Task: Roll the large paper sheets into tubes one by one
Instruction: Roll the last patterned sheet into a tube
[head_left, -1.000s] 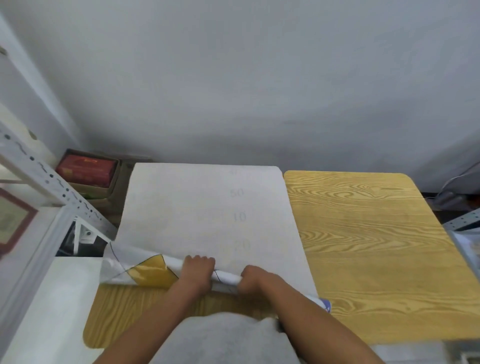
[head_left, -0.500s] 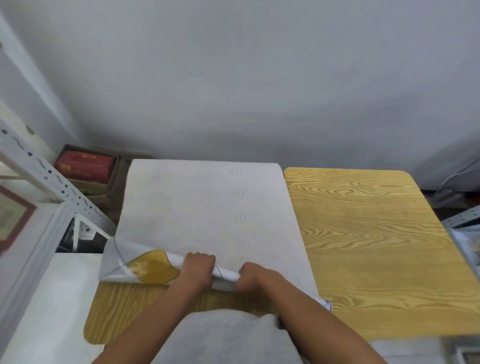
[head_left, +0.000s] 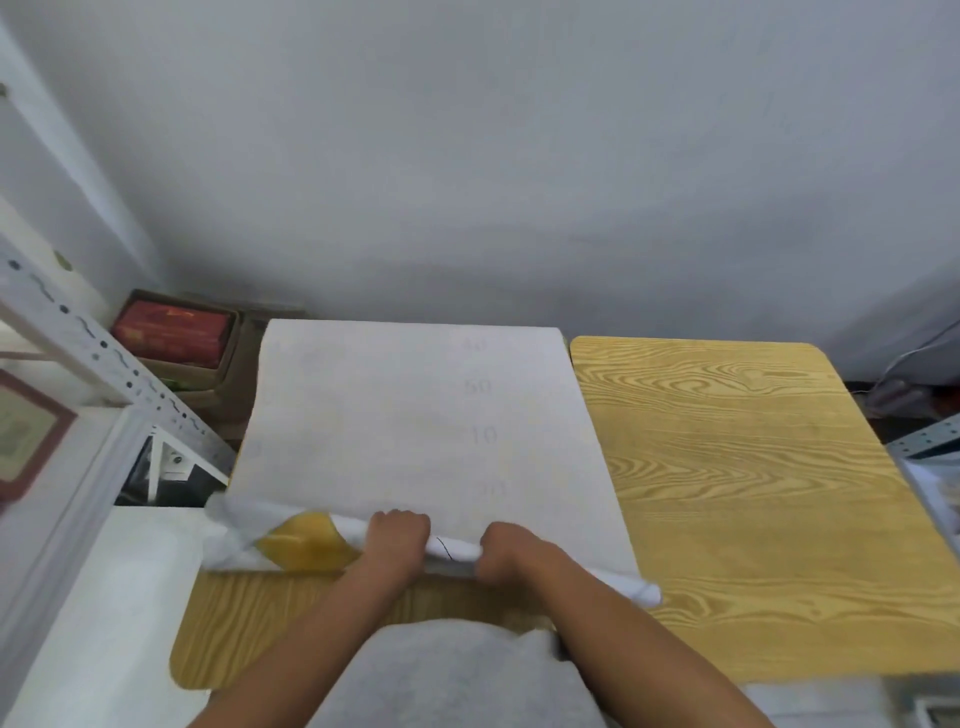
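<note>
A large white paper sheet lies flat on the left half of the wooden table, with faint numbers showing through it. Its near edge is curled into a roll that runs across the sheet's width. A yellow printed patch shows on the looser left end of the roll. My left hand grips the roll near its middle. My right hand grips it a little to the right. Both sets of fingers curl over the top of the roll.
A white metal rack stands at the left, with a red box in a carton behind it. A white surface adjoins the table's near left. The right half of the table is bare wood. A grey wall rises behind.
The roll has moved a little farther up the sheet and grown slightly. Both hands stay on it, and its loose left end has drawn in.
</note>
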